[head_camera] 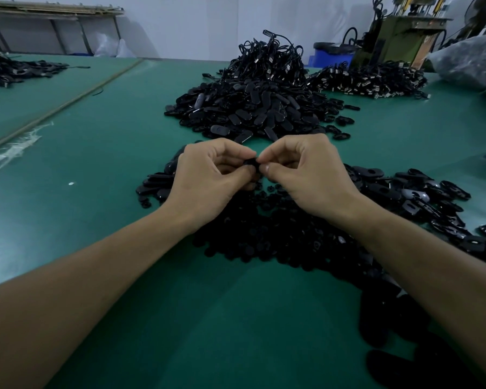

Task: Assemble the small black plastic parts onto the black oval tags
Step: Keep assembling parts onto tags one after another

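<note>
A green tabletop (96, 164) fills the view, with a pale wall (180, 23) behind its far edge and a green machine (399, 37) beside a blue bin (331, 56) past the far right corner. A big heap of oval tags (247, 110) lies toward the far edge, and small parts (264, 234) lie spread nearer the front edge. Both arms reach forward and meet above them. The left hand (208, 178) and the right hand (306, 175), fingers curled, pinch together one small black piece (251, 163); if it is a tag or a part, I cannot tell.

Green table (96, 178); blue bin (330, 56) beside olive machine (396, 40), maybe press
</note>
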### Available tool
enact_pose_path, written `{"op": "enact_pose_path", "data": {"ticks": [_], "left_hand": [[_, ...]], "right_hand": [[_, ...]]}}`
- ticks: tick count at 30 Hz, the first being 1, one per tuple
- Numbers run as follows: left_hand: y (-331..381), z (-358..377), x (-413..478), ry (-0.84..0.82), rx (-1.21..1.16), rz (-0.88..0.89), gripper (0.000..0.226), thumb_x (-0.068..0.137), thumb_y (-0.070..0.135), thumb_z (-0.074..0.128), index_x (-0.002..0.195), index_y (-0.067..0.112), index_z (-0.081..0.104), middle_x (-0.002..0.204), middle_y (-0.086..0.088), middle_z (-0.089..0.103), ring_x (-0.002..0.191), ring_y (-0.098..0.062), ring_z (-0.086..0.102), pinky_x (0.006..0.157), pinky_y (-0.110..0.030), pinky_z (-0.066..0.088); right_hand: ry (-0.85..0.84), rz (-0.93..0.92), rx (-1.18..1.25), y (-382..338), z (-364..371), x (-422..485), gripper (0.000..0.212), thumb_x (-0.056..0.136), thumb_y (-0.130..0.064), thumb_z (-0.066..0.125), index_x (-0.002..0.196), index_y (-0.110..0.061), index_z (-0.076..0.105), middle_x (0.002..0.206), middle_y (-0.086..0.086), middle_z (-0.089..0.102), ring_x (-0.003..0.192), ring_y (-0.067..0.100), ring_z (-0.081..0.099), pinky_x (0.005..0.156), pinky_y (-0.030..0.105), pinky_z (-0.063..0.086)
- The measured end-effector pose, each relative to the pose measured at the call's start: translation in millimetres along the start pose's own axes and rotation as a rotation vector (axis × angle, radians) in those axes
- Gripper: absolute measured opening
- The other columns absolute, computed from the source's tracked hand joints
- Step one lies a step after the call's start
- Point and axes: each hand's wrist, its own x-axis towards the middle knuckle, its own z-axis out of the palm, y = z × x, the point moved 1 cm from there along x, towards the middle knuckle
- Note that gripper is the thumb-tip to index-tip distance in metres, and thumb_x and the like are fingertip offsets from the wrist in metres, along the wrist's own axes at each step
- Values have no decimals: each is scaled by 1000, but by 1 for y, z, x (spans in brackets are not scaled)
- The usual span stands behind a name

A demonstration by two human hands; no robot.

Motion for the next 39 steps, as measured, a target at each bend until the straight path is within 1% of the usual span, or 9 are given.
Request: {"op": "enact_pose_path", "data": {"ticks": [5,9,12,18,23,26,29,33,39], "left_hand": [[0,1,-1,12,126,48,25,83,1,78,92,24,73,88,-3,77,82,-19,76,82,-44,62],[3,1,-2,21,198,86,26,83,3,77,91,27,72,86,5,77,79,-10,75,79,-35,62],[4,1,-3,37,239,111,28,83,4,78,88,31,71,82,9,76,74,-6,73,73,-27,61],[2,0,-2,34,299,108,19,85,9,79,91,26,72,81,9,75,71,-6,72,73,-29,61],[-1,2,0,32,196,53,24,85,3,76,90,26,70,79,3,77,67,-17,74,69,-38,63],[-1,1,0,11,96,19,20,87,2,75,94,20,69,81,-1,77,69,-21,75,65,-30,61],[0,1,1,0,41,-9,21,87,1,75,93,20,69,82,-3,77,69,-20,75,64,-22,58],[0,0,0,1,5,-25,20,86,2,77,93,19,71,82,-2,78,70,-20,76,68,-22,59],[1,1,1,1,-16,-62,20,84,1,78,92,19,73,82,-4,78,74,-20,77,72,-23,61]], "right_hand": [[32,12,-33,-3,0,-2,13,86,-9,74,85,-22,74,74,-9,72,71,1,68,69,15,54],[25,0,-70,-7,2,-5,15,87,-7,73,87,-22,74,75,-12,69,71,-3,66,66,8,50],[3,-49,-149,-13,4,-6,16,90,-4,68,97,-16,76,82,-10,70,78,-1,66,74,10,53],[-38,-111,-209,-15,1,-6,14,89,-5,70,98,-14,75,82,-9,72,78,-2,67,75,8,52],[18,-112,-199,-6,-3,-1,11,86,-14,76,94,-21,75,82,-9,70,77,1,66,72,13,53],[-44,-61,-113,3,-4,2,15,87,-17,76,101,-20,74,89,-7,72,82,0,67,76,12,52],[-93,-2,36,10,-6,4,12,87,-13,76,99,-16,76,89,-4,76,84,4,71,80,23,57],[-96,21,131,16,-6,5,8,86,-14,77,93,-18,75,85,-3,76,80,7,71,73,20,56],[-95,2,99,17,-6,6,6,86,-17,77,90,-19,73,85,-3,75,79,8,70,76,23,58]]}}
